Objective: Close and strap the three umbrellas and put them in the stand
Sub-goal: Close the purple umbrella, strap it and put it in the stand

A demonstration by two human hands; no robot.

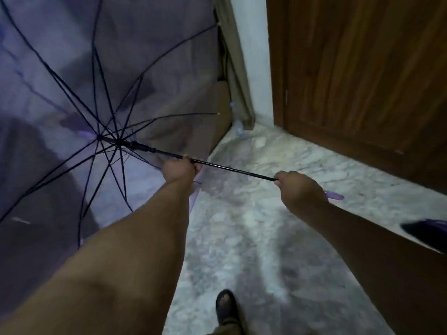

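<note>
Umbrella number one, as I judge it, is fully spread and held sideways out in front of the person, its canopy facing away so the black ribs and hub fan toward the camera. Its thin, translucent lilac fabric is stretched taut between slender dark metal ribs. From the hub a narrow black shaft runs down and right. The left hand is clenched round the shaft a short way from the hub, below the runner, probably placed to pull the runner down and fold the ribs. The right hand grips the handle end farthest from the hub, steadying the shaft; a lilac handle tip pokes out past it. Beneath the shaft lies a mottled grey-white marble floor, glossy and smooth. Right of the hub stands a dark wooden door with vertical grain. No stand is visible.
</note>
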